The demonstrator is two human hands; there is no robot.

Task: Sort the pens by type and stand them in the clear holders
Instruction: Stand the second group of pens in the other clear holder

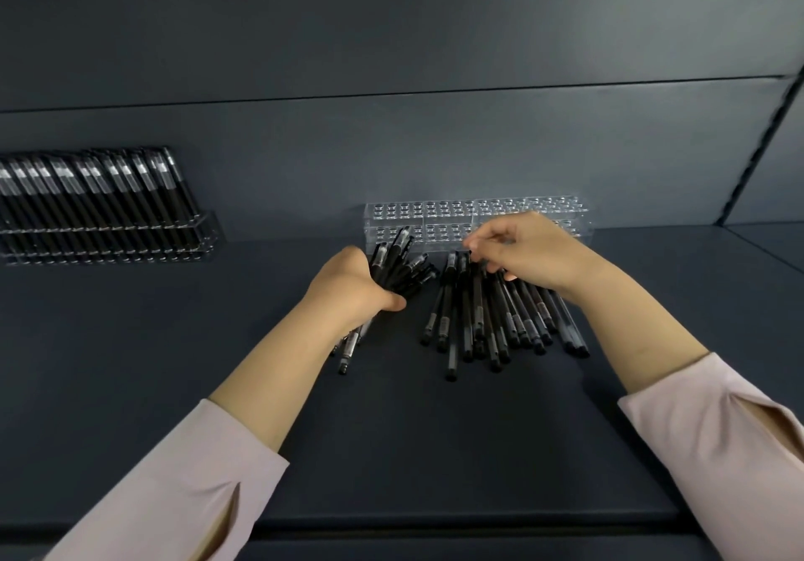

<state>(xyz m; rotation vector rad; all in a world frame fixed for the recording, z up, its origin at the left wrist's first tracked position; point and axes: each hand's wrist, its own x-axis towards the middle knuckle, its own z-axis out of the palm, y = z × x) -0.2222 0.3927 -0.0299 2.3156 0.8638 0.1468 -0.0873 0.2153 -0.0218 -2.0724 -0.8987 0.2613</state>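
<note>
Dark shelf [391, 452], matching back wall [391, 38].

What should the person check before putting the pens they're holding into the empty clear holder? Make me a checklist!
1. Bunch of black pens gripped firmly in the left hand: ok.
2. Clear plastic holder with rows of holes empty and within reach: ok.
3. Right hand free to help: not ok, it is fingering the loose pile of black pens.
4. Held pens all one type: cannot tell.
5. Filled clear holder at the far left out of the way: ok.
</note>
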